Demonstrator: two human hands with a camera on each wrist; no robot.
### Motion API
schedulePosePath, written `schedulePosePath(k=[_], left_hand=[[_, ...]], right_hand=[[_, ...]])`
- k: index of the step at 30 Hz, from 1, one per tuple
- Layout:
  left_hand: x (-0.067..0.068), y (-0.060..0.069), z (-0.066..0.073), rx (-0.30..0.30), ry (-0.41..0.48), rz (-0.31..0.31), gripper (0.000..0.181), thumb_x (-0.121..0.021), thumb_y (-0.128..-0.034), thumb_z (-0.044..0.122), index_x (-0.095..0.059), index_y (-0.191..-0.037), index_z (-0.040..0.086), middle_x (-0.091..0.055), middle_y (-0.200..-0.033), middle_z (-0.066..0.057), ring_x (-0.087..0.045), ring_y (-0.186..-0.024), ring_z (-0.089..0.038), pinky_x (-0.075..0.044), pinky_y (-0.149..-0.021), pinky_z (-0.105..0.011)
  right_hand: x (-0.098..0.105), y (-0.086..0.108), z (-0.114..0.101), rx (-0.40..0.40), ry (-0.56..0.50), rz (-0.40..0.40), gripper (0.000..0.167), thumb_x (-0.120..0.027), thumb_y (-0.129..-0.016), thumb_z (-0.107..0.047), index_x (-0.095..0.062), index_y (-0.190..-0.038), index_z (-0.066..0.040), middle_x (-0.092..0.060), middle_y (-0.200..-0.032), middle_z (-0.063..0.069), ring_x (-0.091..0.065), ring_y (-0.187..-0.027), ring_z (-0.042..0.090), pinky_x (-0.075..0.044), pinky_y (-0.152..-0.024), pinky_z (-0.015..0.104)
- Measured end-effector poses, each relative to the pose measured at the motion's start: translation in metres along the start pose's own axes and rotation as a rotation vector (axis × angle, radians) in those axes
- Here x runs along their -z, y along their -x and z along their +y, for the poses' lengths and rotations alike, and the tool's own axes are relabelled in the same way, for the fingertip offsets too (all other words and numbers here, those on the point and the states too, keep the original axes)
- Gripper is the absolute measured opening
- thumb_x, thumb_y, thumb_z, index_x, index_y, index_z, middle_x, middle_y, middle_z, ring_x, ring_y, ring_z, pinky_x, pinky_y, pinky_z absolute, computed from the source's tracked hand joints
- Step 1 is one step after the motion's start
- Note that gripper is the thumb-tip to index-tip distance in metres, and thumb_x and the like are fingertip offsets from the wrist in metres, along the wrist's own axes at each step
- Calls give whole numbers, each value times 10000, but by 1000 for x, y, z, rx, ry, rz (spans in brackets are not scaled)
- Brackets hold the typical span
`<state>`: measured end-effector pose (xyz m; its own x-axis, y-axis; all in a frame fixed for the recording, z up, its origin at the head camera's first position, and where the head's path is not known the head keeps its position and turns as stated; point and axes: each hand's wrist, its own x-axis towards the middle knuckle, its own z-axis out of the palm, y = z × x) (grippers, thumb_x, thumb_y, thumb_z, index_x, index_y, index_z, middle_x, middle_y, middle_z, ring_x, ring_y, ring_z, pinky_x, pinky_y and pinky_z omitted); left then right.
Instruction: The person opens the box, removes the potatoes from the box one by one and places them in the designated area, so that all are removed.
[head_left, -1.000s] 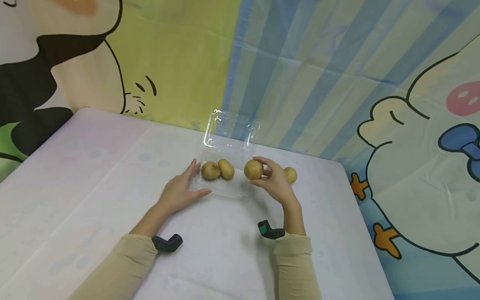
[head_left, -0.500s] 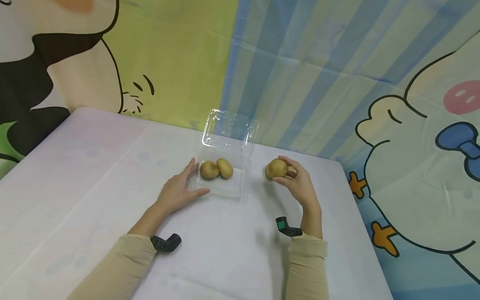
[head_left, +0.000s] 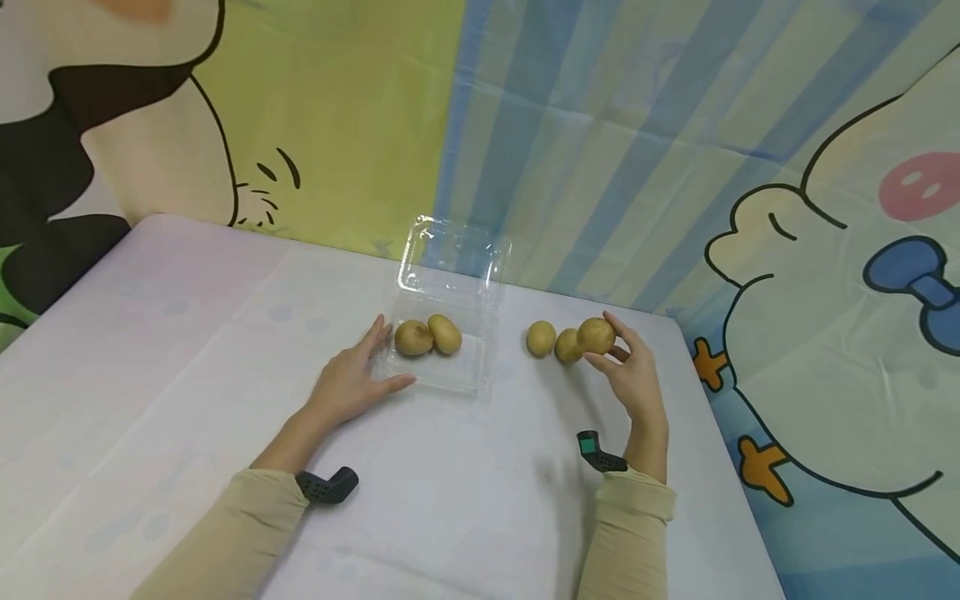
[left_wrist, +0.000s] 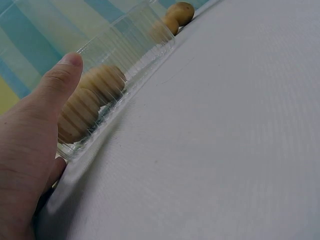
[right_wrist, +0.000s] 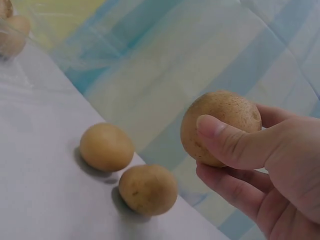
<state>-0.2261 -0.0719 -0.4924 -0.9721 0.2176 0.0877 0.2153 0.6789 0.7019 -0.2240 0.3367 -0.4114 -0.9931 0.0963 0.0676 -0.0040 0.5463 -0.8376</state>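
Observation:
My right hand [head_left: 632, 373] holds a round potato [right_wrist: 216, 120] between thumb and fingers, raised above the table in the right wrist view. Two more potatoes lie close together on the cloth to its left: a paler one [right_wrist: 106, 147] and a browner one [right_wrist: 148, 190]. At the left edge of a clear plastic clamshell box [head_left: 480, 367] rests my left hand [head_left: 347, 385], thumb and fingers spread and fairly straight. Inside the box, a rounder potato [head_left: 413, 338] touches a longer one [head_left: 446, 334]. The box's lid [head_left: 453, 258] stands up at the back.
A white cloth [head_left: 420, 500] covers the table. Behind it hangs a printed backdrop [head_left: 585, 150] with stripes and cartoon figures, right at the table's far edge. Each wrist wears a black camera device, the left one [head_left: 327, 486] and the right one [head_left: 600, 454].
My right hand has carried its potato from over the box's right side rightward, past the two loose potatoes, which now show fully. The left hand stays at the box.

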Motion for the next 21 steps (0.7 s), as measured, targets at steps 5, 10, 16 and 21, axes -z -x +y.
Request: schedulePosePath(k=[5, 10, 16, 21], left_hand=[[0, 0, -1, 1, -4, 6, 1153, -585, -702, 776, -52, -1544, 196, -320, -1543, 0, -381, -1357, -380, -328, -1072, -582], [-1, 1, -3, -6, -5, 11, 1144, -595, -712, 762, -55, -1544, 193, -326, -1541, -10, -382, -1355, -383, -329, -1071, -580], [-1, 0, -3, -11, -3, 18, 1138, -606, -714, 751, -72, -1545, 185, -327, -1540, -7, -394, -1346, -388, -332, -1065, -586], [-2, -1, -4, -12, -8, 20, 1135, -606, -716, 750, -66, -1545, 193, -325, -1540, -1, -396, -1344, -390, -329, -1065, -587]], right_hand=[[2, -1, 10, -44, -13, 71, 763, -743, -811, -79, -391, -1451, -300, -348, -1508, 23, -554, -1220, 289, -516, -802, 134], [1, -3, 23, -71, -41, 147, 755, -753, -795, -61, -417, -1443, -252, -416, -1432, 71, -570, -1205, 292, -520, -814, 140], [-4, -6, 38, -103, -93, 269, 743, -766, -778, -74, -446, -1428, -239, -482, -1400, 79, -548, -1237, 259, -511, -926, 231], [-6, -9, 49, -112, -97, 337, 713, -755, -785, -50, -459, -1420, -178, -512, -1395, 104, -560, -1221, 266, -505, -942, 252]])
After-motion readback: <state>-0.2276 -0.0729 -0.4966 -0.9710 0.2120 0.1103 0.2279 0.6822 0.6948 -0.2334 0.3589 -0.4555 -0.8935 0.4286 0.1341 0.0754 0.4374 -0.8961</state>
